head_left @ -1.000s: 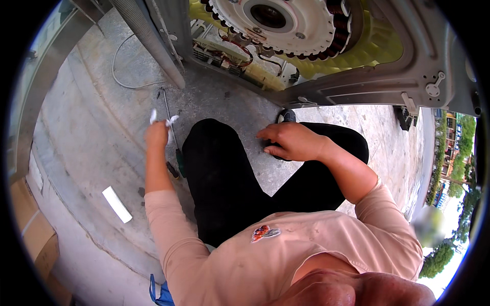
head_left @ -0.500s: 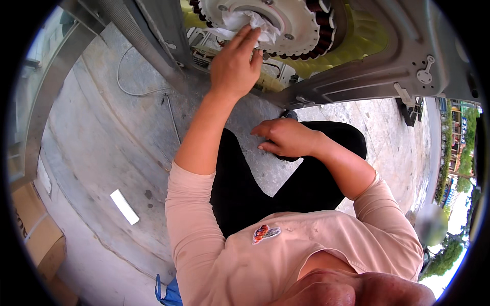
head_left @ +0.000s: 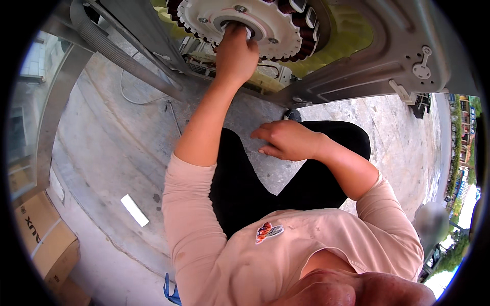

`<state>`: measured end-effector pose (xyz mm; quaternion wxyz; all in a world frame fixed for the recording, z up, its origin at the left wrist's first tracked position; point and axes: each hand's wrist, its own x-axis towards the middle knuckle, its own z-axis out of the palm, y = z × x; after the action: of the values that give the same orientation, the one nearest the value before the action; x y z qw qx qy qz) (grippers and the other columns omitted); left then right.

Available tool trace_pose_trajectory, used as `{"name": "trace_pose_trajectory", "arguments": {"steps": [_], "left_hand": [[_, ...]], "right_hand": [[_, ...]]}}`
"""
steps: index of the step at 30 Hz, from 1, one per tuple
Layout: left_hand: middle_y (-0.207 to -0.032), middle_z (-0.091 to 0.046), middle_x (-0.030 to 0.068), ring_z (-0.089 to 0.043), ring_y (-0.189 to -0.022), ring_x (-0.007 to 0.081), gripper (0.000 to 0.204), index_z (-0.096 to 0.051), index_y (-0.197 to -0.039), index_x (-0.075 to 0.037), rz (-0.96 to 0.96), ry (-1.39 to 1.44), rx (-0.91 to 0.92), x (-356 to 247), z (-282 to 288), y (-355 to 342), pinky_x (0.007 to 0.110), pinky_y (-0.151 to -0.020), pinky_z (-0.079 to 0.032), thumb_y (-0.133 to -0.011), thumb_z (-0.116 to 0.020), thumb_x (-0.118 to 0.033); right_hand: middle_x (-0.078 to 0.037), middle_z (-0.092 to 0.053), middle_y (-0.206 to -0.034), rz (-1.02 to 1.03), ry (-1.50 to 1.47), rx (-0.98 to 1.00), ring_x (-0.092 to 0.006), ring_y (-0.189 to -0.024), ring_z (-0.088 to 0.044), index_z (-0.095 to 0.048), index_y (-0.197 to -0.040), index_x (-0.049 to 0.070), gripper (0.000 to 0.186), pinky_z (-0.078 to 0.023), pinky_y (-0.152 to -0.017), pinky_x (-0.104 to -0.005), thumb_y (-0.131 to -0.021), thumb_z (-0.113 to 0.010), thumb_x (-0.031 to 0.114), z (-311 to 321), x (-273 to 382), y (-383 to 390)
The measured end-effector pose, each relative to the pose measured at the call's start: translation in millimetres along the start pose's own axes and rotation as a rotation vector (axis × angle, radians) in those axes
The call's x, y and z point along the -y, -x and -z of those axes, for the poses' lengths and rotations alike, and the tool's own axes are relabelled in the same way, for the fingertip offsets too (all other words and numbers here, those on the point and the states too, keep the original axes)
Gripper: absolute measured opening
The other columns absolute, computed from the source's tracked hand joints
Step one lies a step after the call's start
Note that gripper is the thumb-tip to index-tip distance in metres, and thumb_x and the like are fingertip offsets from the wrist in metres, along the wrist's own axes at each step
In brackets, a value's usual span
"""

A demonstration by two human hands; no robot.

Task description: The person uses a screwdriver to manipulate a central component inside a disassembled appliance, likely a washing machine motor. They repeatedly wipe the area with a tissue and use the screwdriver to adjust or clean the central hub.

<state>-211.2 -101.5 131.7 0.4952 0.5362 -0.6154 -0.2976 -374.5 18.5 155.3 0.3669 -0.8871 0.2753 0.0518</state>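
Note:
My left hand reaches up with its fingers pushed into the dark centre hub of a white toothed motor disc ringed with copper coils, inside a grey metal machine housing. It grips a crumpled white cloth, mostly hidden by the fingers. My right hand hangs open above the floor by my right knee, fingers loosely curved, holding nothing. Below the disc, wiring and boards show partly.
A corrugated grey hose runs down at upper left, near a loop of cable and a thin rod on the floor. A white strip lies at left, beside cardboard boxes. A dark object stands at right.
My left hand has risen from beside my left knee to the motor, carrying the white cloth, and its fingers are now deeper in the hub. My right hand has barely moved.

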Motion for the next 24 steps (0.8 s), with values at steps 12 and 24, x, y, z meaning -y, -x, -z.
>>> {"name": "trace_pose_trajectory", "arguments": {"steps": [12, 24], "left_hand": [[-0.108, -0.057, -0.0005, -0.061, -0.078, 0.0252, 0.031, -0.056, -0.107, -0.013, -0.456, -0.973, 0.05, 23.3, 34.5, -5.6, 0.036, -0.058, -0.053, -0.077, -0.054, -0.011], [-0.106, -0.061, 0.0126, -0.066, -0.068, 0.0238, 0.015, -0.058, -0.094, -0.003, -0.225, -0.328, -0.178, 25.7, -8.0, 1.8, 0.034, -0.063, -0.05, -0.082, -0.049, -0.003]], "right_hand": [[-0.016, -0.059, -0.099, 0.052, -0.035, 0.007, -0.0359, -0.092, -0.057, -0.053, -0.113, 0.002, 0.036, -0.046, -0.078, -0.0429, -0.083, -0.061, 0.021, -5.5, -8.8, -10.2], [-0.017, -0.059, -0.1, 0.061, -0.015, -0.013, -0.0361, -0.092, -0.057, -0.053, -0.113, 0.003, 0.037, -0.046, -0.077, -0.0431, -0.083, -0.06, 0.022, 2.1, 9.8, -4.0]]}}
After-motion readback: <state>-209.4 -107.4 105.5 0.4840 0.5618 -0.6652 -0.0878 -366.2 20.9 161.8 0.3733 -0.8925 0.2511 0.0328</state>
